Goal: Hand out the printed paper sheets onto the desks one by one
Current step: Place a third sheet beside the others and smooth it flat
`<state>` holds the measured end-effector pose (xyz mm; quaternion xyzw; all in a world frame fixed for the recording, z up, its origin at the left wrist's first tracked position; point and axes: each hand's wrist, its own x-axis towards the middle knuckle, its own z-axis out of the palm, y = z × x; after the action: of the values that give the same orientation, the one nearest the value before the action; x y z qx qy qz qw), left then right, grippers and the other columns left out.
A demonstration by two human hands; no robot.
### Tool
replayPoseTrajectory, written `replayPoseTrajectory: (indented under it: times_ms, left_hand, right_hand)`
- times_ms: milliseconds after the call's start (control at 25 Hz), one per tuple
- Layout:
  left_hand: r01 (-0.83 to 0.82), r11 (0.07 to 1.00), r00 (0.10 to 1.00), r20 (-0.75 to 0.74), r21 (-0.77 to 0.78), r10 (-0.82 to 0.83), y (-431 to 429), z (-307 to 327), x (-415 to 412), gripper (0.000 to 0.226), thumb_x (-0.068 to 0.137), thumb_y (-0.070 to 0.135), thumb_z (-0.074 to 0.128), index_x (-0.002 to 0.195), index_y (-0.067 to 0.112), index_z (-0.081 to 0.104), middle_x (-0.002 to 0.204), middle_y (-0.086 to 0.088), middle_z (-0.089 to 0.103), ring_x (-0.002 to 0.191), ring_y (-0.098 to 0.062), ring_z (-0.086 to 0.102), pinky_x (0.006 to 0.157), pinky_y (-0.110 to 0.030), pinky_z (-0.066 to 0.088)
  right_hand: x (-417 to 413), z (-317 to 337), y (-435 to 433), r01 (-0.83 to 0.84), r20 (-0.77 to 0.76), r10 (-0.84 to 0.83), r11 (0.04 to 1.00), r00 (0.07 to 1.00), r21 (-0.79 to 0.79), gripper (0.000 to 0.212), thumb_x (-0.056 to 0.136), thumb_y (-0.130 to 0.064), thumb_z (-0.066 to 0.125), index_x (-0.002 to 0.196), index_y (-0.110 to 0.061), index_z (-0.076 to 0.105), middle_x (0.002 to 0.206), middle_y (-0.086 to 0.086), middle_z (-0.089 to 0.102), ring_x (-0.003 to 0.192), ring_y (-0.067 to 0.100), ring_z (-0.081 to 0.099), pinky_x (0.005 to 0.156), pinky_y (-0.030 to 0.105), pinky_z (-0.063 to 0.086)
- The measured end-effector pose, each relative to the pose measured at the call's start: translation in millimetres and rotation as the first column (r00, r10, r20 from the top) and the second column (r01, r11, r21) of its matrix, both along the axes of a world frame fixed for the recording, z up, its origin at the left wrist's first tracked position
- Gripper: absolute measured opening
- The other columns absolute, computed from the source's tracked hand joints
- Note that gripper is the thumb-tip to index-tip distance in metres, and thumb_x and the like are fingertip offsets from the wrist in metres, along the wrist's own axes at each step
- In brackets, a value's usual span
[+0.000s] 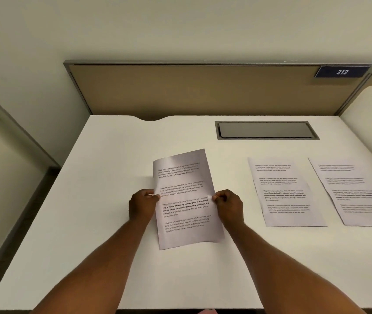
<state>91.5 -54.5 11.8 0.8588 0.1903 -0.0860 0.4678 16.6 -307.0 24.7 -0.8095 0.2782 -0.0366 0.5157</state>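
Two hands, left hand (141,206) and right hand (230,207), fingers pinched on side edges of a printed sheet (186,200), tilted over the white counter (112,177); two more sheets (286,193) flat at right.

Matt white laminate desk (89,200), thin printed paper sheet (186,200) with soft sheen, brushed metal hatch (265,130)

Single view only, head-mounted and wide-angle. It looks forward and steeply down over the near edge of the white bench (103,223), with both forearms entering from the bottom of frame. It faces the tan partition panel (192,89) at the far side. Range is close; straight edges bow toward the frame margins.
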Motion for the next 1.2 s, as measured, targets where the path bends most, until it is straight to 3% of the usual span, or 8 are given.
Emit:
replayPoseTrajectory:
  times_ms: [200,320,560,840,1040,1200]
  left_hand:
    - [0.007,0.999,1.000,0.006,-0.035,-0.007,-52.5,3.5,13.7,0.021,0.078,0.021,0.081,0.096,0.022,0.071,0.084,0.002,0.075,0.088,-0.024,0.071,0.083,-0.035,0.055]
    - [0.005,1.000,1.000,0.017,-0.017,-0.005,-78.7,3.5,19.6,0.023,0.079,0.021,0.081,0.099,0.021,0.071,0.083,0.003,0.074,0.086,-0.024,0.070,0.081,-0.034,0.053]
    - [0.012,1.000,1.000,0.001,0.017,-0.012,-115.0,1.1,31.0,0.025,0.080,0.022,0.081,0.102,0.021,0.068,0.085,0.004,0.071,0.086,-0.022,0.067,0.074,-0.030,0.045]
    - [0.040,0.987,0.999,0.003,0.157,-0.041,-133.3,-16.7,44.3,0.025,0.079,0.026,0.081,0.100,0.021,0.068,0.097,-0.002,0.077,0.093,-0.028,0.069,0.089,-0.038,0.053]
    - [0.067,0.963,0.997,0.028,0.260,-0.077,-141.8,-22.6,53.7,0.023,0.082,0.026,0.079,0.100,0.021,0.066,0.098,-0.003,0.076,0.094,-0.030,0.069,0.095,-0.043,0.051]
    - [0.097,0.939,0.992,0.041,0.331,-0.117,-139.8,-32.7,59.5,0.026,0.081,0.028,0.078,0.104,0.021,0.066,0.098,-0.004,0.075,0.096,-0.032,0.067,0.095,-0.042,0.048]
  right_hand:
    - [5.2,1.1,-44.7,0.061,-0.021,-0.061,0.998,0.998,-0.010,0.006,0.088,-0.014,0.073,0.089,-0.020,0.070,0.081,-0.012,0.070,0.079,0.007,0.064,0.064,0.016,0.041]
    - [10.8,0.5,-68.5,0.097,-0.036,-0.097,0.995,0.995,-0.004,0.012,0.085,-0.010,0.075,0.093,-0.017,0.069,0.078,-0.011,0.069,0.076,0.001,0.061,0.062,0.013,0.039]
    - [23.5,-13.0,-100.2,0.109,-0.070,-0.110,0.994,0.991,-0.015,0.020,0.080,-0.008,0.079,0.093,-0.016,0.066,0.079,-0.003,0.071,0.080,0.016,0.067,0.067,0.022,0.045]
    - [41.4,-27.6,-117.7,0.038,-0.151,-0.047,0.997,0.987,-0.064,0.021,0.081,-0.010,0.077,0.091,-0.019,0.061,0.082,-0.004,0.067,0.079,0.016,0.063,0.067,0.028,0.046]
    - [50.7,-35.5,-121.5,-0.040,-0.182,0.018,0.992,0.983,-0.120,0.022,0.081,-0.015,0.073,0.095,-0.023,0.057,0.088,-0.009,0.062,0.083,0.017,0.062,0.075,0.034,0.050]
    - [52.9,-40.9,-122.8,-0.081,-0.154,0.055,0.983,0.986,-0.164,0.026,0.083,-0.016,0.073,0.101,-0.023,0.056,0.099,-0.009,0.060,0.090,0.017,0.061,0.077,0.031,0.045]
